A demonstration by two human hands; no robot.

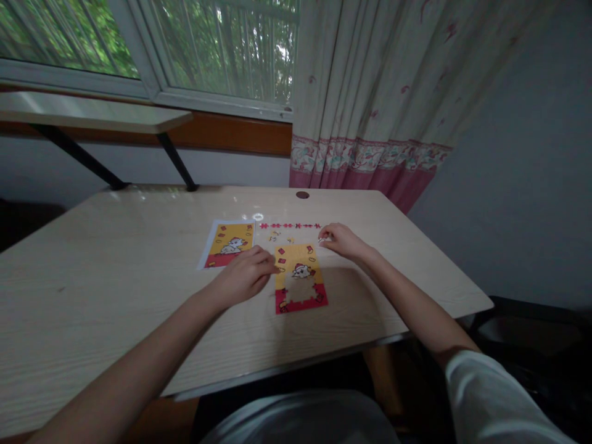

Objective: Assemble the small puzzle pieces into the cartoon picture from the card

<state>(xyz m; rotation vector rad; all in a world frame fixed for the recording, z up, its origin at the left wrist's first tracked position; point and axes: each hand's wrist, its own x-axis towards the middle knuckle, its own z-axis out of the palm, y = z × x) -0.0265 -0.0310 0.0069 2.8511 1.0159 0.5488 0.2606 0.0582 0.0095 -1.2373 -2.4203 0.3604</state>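
A yellow and red jigsaw puzzle lies on the table, with a gap in its lower middle where bare tabletop shows. At its left edge is my left hand, fingers curled together; whether anything is between them is hidden. My right hand pinches a small whitish puzzle piece just beyond the puzzle's upper right corner. Several loose pale pieces lie above the puzzle. Behind them runs a row of red puzzle pieces. The reference picture, showing a white animal, lies to the left, its lower right part covered by my left hand.
The light wooden table ends at a front edge close to my body. A raised shelf on dark legs stands at the back left. A round dark cable hole is near the back edge. A curtain hangs behind.
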